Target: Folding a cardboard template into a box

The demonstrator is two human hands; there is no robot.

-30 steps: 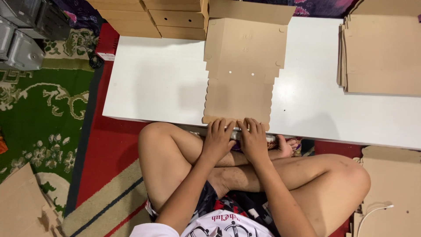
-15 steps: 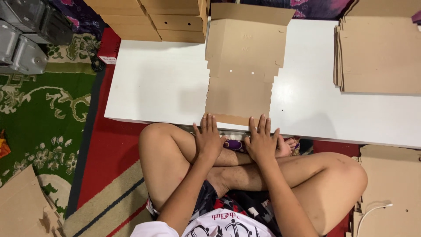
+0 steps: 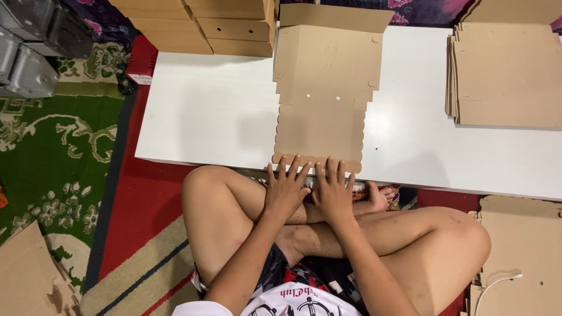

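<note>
flat cardboard blank (image 3: 321, 111) on white worktop (image 3: 205, 117): near flap now folded under; left hand (image 3: 285, 190), right hand (image 3: 333, 193) splayed open, pressing its 6 o'clock edge.

surface: white table (image 3: 211, 117); centre: flat cardboard blank (image 3: 325, 99); right: stack of cardboard sheets (image 3: 506, 76); far edge: folded boxes (image 3: 234, 26)

Bare white table (image 3: 211, 117) left of cardboard sheet (image 3: 325, 93); flat stack (image 3: 506, 76) blocks right.
</note>
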